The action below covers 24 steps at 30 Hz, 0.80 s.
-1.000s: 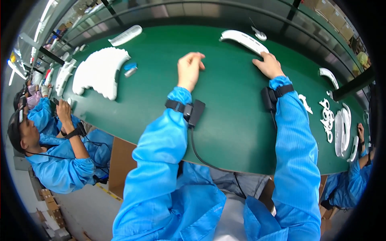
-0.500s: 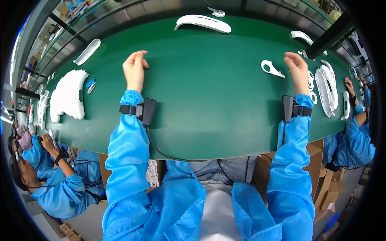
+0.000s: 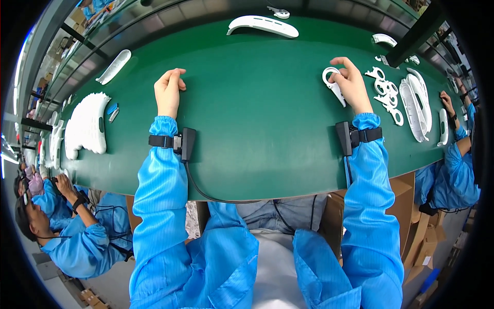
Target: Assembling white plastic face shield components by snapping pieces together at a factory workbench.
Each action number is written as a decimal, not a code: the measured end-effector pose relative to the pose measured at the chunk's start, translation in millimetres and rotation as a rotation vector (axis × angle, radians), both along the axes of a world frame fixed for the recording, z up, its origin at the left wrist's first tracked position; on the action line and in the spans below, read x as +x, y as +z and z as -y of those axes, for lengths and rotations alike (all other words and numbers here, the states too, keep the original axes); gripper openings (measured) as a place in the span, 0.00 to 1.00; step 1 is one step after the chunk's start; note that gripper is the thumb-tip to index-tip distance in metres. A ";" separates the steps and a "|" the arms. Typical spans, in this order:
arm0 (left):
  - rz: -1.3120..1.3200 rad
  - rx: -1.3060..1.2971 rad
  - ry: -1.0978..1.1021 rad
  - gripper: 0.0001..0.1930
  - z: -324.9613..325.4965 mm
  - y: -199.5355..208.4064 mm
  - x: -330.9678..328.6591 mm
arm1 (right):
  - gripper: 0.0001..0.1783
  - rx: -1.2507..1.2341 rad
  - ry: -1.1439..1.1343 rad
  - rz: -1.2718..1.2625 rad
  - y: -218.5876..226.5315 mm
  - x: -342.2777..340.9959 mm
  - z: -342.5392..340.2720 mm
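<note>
My right hand (image 3: 352, 87) is over the right part of the green table, its thumb and fingers curled round a white plastic part with a ring and a tapering tail (image 3: 335, 88). The thumb lies at the ring, and the tail points towards me. Part of the grip is hidden by the fingers. On the left, my left hand (image 3: 168, 93) hovers above the table with its fingers curled in and the thumb against them. Nothing shows in it. Several similar white ring parts (image 3: 389, 95) lie in a cluster to the right of my right hand.
A stack of white curved shells (image 3: 86, 123) lies at the left, beside a small blue-and-white item (image 3: 113, 110). Single shells lie at the far left (image 3: 114, 67) and far middle (image 3: 263, 24). More shells (image 3: 416, 105) are at the right, near a black post (image 3: 417, 38). Co-workers sit on both sides.
My right hand has moved left and closed on the ring part, which has shifted left and turned. The ring cluster is now uncovered. My left hand has barely moved.
</note>
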<state>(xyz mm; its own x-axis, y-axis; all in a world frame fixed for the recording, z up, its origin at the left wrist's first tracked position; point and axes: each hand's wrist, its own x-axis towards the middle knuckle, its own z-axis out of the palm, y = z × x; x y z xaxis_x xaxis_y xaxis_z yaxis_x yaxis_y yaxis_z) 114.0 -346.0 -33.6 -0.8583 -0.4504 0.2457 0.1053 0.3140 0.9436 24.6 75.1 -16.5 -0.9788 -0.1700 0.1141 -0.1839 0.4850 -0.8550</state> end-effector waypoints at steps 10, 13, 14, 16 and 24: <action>-0.012 -0.025 -0.006 0.12 6.8 -9.0 -4.0 | 0.12 -0.108 0.074 0.049 -12.4 -1.2 -0.6; -0.007 -0.021 0.040 0.12 22.8 -8.9 -9.6 | 0.15 -0.165 0.117 0.101 2.1 11.4 9.8; 0.016 -0.103 0.066 0.11 33.3 -8.2 -15.9 | 0.16 -0.180 0.139 0.095 4.2 13.1 11.1; 0.035 -0.267 0.123 0.11 54.4 -6.7 -29.1 | 0.17 -0.204 0.192 0.084 4.0 16.3 13.1; -0.022 -0.843 0.368 0.12 182.2 -23.0 -74.7 | 0.15 -0.236 0.176 0.083 -18.6 -10.8 11.6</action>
<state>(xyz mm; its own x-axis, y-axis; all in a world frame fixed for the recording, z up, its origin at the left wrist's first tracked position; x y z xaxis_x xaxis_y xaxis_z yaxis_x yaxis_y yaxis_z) 39.3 -528.1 -56.5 -0.6874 -0.3587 0.6315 -0.1226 0.9144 0.3859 13.8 63.4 -35.1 -0.9443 -0.3161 0.0919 -0.1726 0.2379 -0.9558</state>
